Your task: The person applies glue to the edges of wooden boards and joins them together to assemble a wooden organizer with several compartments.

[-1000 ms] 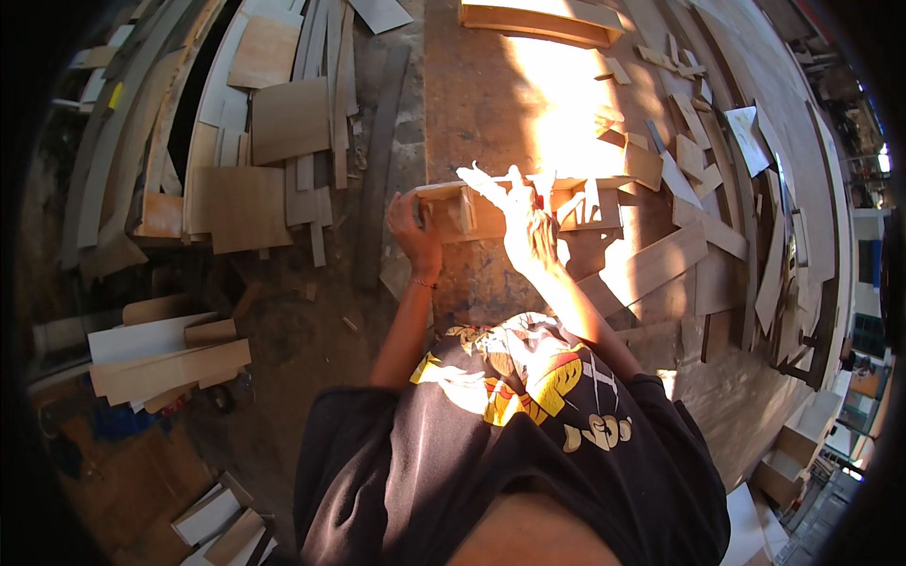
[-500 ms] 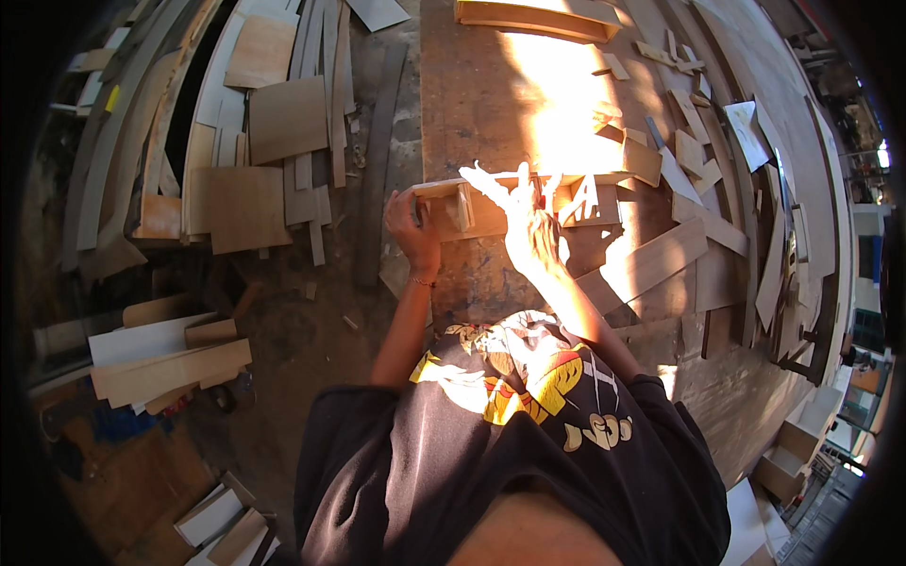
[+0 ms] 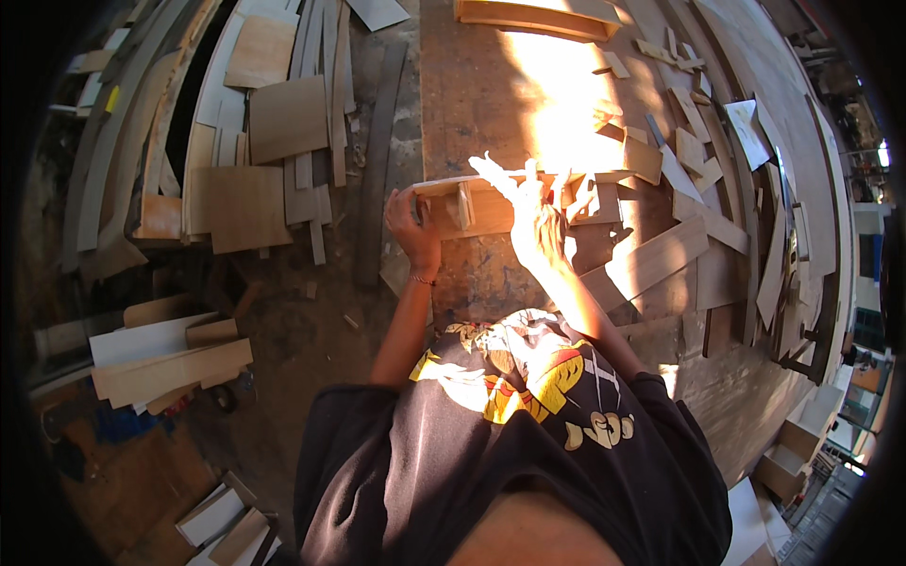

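Observation:
A shallow wooden box (image 3: 489,211) with an upright divider lies crosswise on the workbench in front of me. My left hand (image 3: 413,229) is wrapped round its left end, fingers over the edge. My right hand (image 3: 540,224), overexposed in strong sunlight, is over the box's middle and right part. Its fingers are spread, with one digit stretched toward the upper left across the far edge. Glare hides exactly where those fingertips touch. To the right, the end of the box merges with shadow and other boards.
The worn brown workbench (image 3: 462,104) carries another long wooden box (image 3: 538,19) at its far end. Loose offcuts (image 3: 694,151) and a wide board (image 3: 661,257) lie at right. Stacked panels (image 3: 288,118) stand at left, with more pieces (image 3: 175,363) lower left.
My right hand has shifted slightly right, and its fingers are a little less spread. My left hand and the box stay in place.

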`<state>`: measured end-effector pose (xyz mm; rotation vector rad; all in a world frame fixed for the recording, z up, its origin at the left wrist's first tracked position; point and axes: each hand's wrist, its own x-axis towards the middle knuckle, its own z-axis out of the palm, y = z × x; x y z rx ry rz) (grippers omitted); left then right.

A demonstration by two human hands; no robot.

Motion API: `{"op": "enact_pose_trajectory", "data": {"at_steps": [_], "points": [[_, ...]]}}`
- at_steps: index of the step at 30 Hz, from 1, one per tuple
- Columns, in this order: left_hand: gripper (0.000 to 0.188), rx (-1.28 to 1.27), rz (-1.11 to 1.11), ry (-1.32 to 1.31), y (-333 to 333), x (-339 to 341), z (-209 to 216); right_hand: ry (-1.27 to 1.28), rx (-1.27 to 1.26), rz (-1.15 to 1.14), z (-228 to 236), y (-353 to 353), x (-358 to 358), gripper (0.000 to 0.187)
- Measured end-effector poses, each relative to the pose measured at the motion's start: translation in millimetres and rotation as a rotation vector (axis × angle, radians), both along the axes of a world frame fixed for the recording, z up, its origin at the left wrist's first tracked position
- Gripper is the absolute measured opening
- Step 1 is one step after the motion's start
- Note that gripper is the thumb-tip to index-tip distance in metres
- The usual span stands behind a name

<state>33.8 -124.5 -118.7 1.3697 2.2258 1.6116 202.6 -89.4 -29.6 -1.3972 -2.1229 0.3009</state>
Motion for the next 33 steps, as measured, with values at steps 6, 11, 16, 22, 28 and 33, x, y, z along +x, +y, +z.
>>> {"op": "enact_pose_trajectory", "data": {"at_steps": [6, 11, 16, 22, 28, 33], "points": [[0.020, 0.006, -0.011, 0.003, 0.9, 0.8, -1.1, 0.014, -0.085, 0.102, -12.6, -7.5, -3.0, 0.018], [0.020, 0.005, 0.003, 0.003, -3.3, -2.2, -0.6, -0.015, -0.373, 0.007, 2.1, -3.5, -8.1, 0.032], [0.020, 0.016, -0.016, 0.012, 2.1, 0.0, -3.8, 0.084, 0.022, 0.029, -11.2, 5.1, -7.2, 0.011], [0.021, 0.013, -0.002, 0.040, 0.8, -1.9, -5.5, 0.259, -0.079, -0.008, 4.7, -2.2, 0.5, 0.015], [0.032, 0.014, 0.011, -0.013, -2.5, 4.2, 8.8, 0.240, 0.030, -0.199, 14.1, 15.6, 48.1, 0.009], [0.033, 0.050, 0.033, -0.002, -8.5, 3.7, 27.1, 0.177, 0.040, -0.193, -6.3, 16.5, 71.5, 0.015]]}}
